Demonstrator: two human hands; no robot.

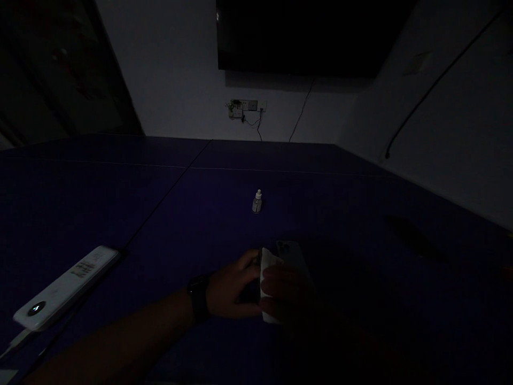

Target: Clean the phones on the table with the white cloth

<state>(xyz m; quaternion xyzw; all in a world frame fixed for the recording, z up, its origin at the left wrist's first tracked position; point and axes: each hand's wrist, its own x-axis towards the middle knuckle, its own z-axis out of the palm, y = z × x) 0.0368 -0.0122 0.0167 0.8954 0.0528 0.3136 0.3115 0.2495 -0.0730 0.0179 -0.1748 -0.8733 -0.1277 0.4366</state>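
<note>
"What was the biggest thing in that dim room?"

"The broad, flat purple-blue table [172, 219], then the large black flat screen [304, 37] on the pale wall beyond it."

"And after those?"

"A long white bar-shaped device [66, 289] with a small round dark display, lying at the left. Next in size came a slim, pale-backed phone [294, 255], lens side up at the right hand [286, 291], which hid its near part."

"How would the phone have handled?"

"Stiff and fairly light, I'd judge, with a smooth, slippery back. The long side edges looked the safest hold, away from the lenses."

"Was anything smaller there?"

"A thin white sheet of cloth or paper [268, 259], between the two hands, just left of the phone. It looked soft and nearly weightless; a pinch at a folded edge would have done. Smaller again was a clear little bottle [257, 205] with a white nozzle cap, upright beyond the hands. Light, I'd guess, easy to tip, and best held round the body."

"How were the arms posed?"

"The left forearm came in low from the left, a dark-banded watch [198, 298] at its wrist. The left hand [230, 291] pointed right, thumb and forefinger bowed apart. Something dark showed by its forefinger, but I couldn't tell whether it was gripped. The right arm was mostly lost in shadow; that hand's fingers curled over the sheet, holding it."
</note>
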